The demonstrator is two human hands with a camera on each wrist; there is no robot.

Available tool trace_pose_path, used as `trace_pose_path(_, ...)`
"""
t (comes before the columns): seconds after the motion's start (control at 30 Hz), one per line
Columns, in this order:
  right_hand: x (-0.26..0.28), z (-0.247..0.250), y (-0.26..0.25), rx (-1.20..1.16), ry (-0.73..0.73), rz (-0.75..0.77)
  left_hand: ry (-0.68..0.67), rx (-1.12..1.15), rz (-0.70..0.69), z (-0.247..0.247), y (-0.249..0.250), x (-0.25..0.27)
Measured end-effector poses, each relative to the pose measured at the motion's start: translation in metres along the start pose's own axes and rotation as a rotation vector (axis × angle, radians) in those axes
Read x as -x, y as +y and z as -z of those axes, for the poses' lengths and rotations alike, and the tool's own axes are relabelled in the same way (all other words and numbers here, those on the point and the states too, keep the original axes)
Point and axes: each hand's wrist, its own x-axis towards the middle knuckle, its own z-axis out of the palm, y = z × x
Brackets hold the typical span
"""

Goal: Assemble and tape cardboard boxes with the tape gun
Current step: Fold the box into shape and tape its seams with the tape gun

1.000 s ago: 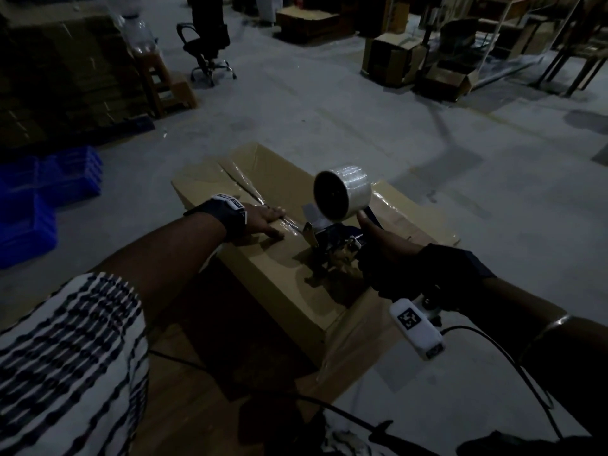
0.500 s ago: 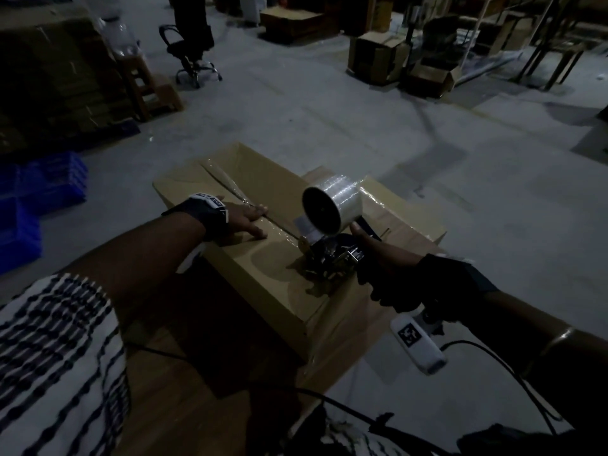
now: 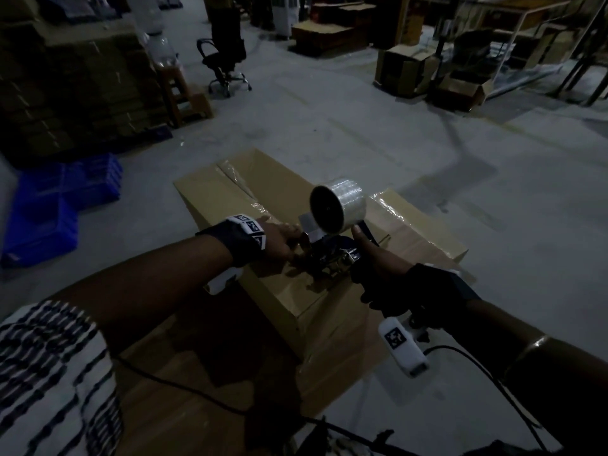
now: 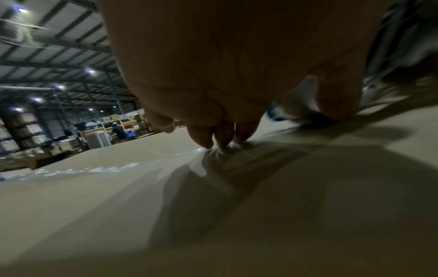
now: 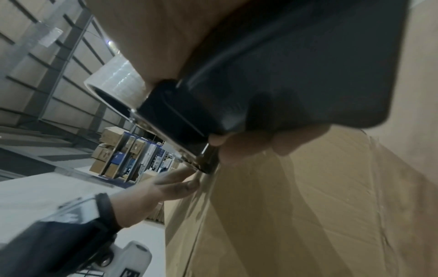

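On long tan cardboard box (image 3: 230,199), seam runs away from person; left hand (image 3: 279,236) flat, pressing tape; right hand (image 3: 378,258) grips black tape gun (image 3: 332,255) just beside, nearer box's close end.

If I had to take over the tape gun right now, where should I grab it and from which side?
Grip the tape gun by its dark handle, coming from the near right, where the right hand already wraps it. The tape roll stands above the front, and the left hand presses the cardboard box just left of the front end.
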Motion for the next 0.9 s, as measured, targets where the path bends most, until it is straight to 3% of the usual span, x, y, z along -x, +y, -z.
trace_pose_path(0.17, -0.007, -0.012, -0.012, -0.055, 0.011, 0.051, 0.009, 0.128, 0.083, 0.001, 0.008, 0.003)
trace_pose_path(0.4, -0.007, -0.014, -0.015, 0.026, 0.021, 0.106, -0.047, 0.003, 0.192, 0.004, 0.000, 0.009)
trace_pose_path(0.7, 0.003, 0.007, -0.001, 0.035, -0.024, 0.053, -0.040, -0.207, 0.048, 0.005, 0.008, 0.009)
trace_pose_path(0.8, 0.014, 0.024, 0.008, 0.041, -0.049, 0.028, -0.120, -0.062, 0.078, 0.009, 0.013, 0.006)
trace_pose_path(0.9, 0.022, 0.033, 0.014, 0.057, -0.045, 0.031, -0.063, 0.038, 0.133, 0.007, 0.017, 0.002)
